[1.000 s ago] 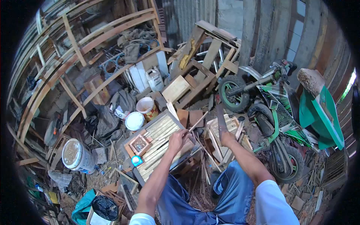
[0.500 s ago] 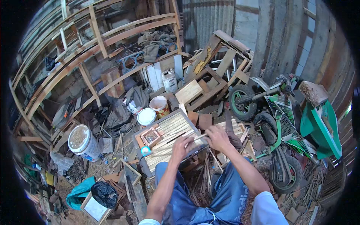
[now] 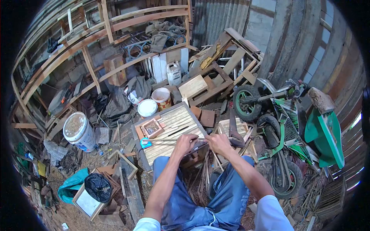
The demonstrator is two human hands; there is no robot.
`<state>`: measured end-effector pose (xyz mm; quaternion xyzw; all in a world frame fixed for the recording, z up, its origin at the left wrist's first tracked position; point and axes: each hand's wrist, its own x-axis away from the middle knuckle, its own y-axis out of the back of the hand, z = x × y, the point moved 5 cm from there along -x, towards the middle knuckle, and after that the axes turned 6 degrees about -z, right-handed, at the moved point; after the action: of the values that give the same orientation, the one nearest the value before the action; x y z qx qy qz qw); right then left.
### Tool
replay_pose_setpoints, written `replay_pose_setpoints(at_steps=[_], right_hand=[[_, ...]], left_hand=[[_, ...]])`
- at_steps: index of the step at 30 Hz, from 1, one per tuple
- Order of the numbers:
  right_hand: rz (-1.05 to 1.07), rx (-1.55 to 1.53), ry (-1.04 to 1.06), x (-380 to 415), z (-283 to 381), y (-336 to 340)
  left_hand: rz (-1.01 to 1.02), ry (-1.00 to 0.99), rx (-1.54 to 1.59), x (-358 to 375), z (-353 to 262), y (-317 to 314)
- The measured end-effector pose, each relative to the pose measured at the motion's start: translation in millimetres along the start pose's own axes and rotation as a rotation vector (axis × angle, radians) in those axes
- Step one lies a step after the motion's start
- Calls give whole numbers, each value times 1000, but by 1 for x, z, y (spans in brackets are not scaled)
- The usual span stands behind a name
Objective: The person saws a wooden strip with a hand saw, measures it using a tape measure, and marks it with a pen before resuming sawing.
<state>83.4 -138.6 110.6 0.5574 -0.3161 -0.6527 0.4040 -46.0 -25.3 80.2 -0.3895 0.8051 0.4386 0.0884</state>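
Head view: I see the slatted bench (image 3: 179, 115) standing before the knees of one seated person.
Left hand (image 3: 185, 144): its grip is clamped on a thin wooden strip (image 3: 167, 139), over the near part of the bench.
Right hand (image 3: 219, 143): its grip is also clamped on this strip, just beside the left hand.
Wooden strip: it lies crosswise, its left end near a blue tape measure (image 3: 145, 143); whether they touch, I cannot tell.
Small box (image 3: 156, 134): on the bench, behind the tape measure.
Saw (image 3: 233, 127): near the right hand.
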Motion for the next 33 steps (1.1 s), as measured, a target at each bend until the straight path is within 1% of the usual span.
replay_pose_setpoints(at_steps=[4,7,8,9,11,12,13,15,16,17,19,20,23,24,26,29,30,31,32,33], right_hand=[[23,68,-45,1,2,-1],[148,147,-186,5,-18,-29],[130,77,-238,10,-25,-35],[103,13,-298,0,-20,-21],[59,-104,-452,-3,-23,-7],[15,-185,-483,4,-36,-14],[-29,-268,-511,10,-51,-26],[-105,-282,-481,21,-71,-34],[-145,-288,-466,27,-78,-33],[-107,-449,-561,37,-88,-36],[-29,-784,-724,37,-74,-7],[53,-941,-822,35,-64,9],[-9,-912,-789,41,-76,21],[52,-993,-818,43,-78,25],[72,-1063,-789,50,-82,16],[77,-1086,-766,50,-83,15],[81,-1085,-766,50,-81,15],[85,-1086,-766,49,-80,13],[44,-1107,-705,46,-79,14],[85,-1115,-743,43,-72,21]], left_hand=[[-21,-20,-54,2,0,-3],[-90,-68,-45,-5,-5,-4],[-101,-97,-21,-5,-7,-7],[-88,-68,-42,-6,-11,-6],[-123,-64,-32,-9,-18,-6],[-85,-62,-29,-12,-21,-7],[-70,-68,-8,-13,-20,-11],[39,-22,32,-15,-21,-21],[62,-11,70,-18,-26,-28],[85,0,107,-21,-32,-34],[95,37,199,-29,-47,-44],[82,65,252,-33,-57,-49],[38,108,394,-44,-67,-62],[14,139,465,-47,-71,-64],[-13,204,562,-51,-77,-64],[-1,212,499,-57,-73,-62],[-95,153,520,-60,-71,-57],[-120,164,498,-59,-66,-55],[-146,177,475,-58,-60,-52],[-174,190,452,-59,-58,-46]])
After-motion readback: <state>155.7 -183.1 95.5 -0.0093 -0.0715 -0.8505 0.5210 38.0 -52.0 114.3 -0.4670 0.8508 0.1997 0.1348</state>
